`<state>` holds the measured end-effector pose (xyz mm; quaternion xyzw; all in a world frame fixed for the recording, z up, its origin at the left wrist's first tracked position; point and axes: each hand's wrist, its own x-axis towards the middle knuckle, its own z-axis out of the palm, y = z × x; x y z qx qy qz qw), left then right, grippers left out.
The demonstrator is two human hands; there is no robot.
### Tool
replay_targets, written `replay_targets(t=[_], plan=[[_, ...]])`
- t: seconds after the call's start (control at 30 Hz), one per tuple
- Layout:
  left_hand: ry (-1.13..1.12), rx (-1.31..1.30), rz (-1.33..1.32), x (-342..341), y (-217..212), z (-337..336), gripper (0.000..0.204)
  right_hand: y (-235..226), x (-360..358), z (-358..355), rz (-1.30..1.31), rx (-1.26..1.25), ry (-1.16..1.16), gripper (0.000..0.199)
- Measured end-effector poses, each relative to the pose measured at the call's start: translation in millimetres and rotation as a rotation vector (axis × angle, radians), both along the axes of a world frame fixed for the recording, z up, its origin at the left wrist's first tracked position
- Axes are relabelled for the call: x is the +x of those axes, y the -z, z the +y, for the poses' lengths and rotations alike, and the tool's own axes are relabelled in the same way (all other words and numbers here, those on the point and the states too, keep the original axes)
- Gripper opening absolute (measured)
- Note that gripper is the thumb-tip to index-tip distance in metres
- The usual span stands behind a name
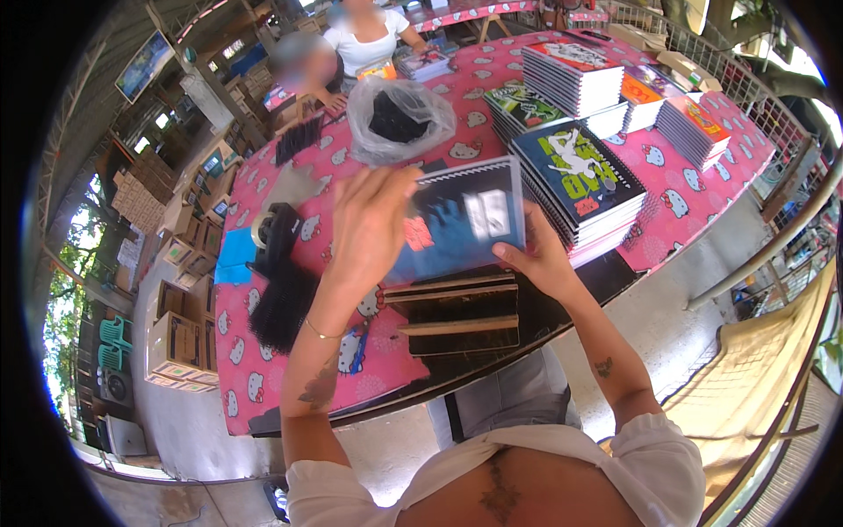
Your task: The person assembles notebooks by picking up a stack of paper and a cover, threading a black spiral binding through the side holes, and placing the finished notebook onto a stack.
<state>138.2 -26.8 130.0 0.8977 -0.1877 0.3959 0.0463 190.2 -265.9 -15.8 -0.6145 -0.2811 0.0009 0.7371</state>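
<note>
Clearly you held the dark notebook [461, 220] aloft, left hand [369, 224] and right hand [536, 259] pinching its edges; thin grip, it could slip onto the black stack [461, 321]

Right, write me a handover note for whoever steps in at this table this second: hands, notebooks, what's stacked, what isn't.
Left hand: raised, fingers on the left edge and top of the dark blue spiral notebook.
Right hand: gripping the same notebook at its right lower edge; it is held up above the table, tilted.
Directly below: a low pile of dark covers with brown edges.
Done: finished notebook stacks stand to the right and further back.
Left: the held notebook is not yet set down. Black binding combs and a clear bag of black parts lie to the left and behind.
</note>
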Motion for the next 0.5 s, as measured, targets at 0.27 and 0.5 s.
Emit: replay_targets(t=[0.27, 0.5], plan=[[0.279, 0.022, 0.229, -37.5, 2.5, -29.8, 0.024, 41.9, -41.8, -19.1, 0.137, 0.026, 0.004, 0.031], [0.003, 0.132, 0.213, -73.2, 75.6, -7.3, 0.035, 23.8, -54.6, 3.0, -0.049, -0.125, 0.036, 0.060]])
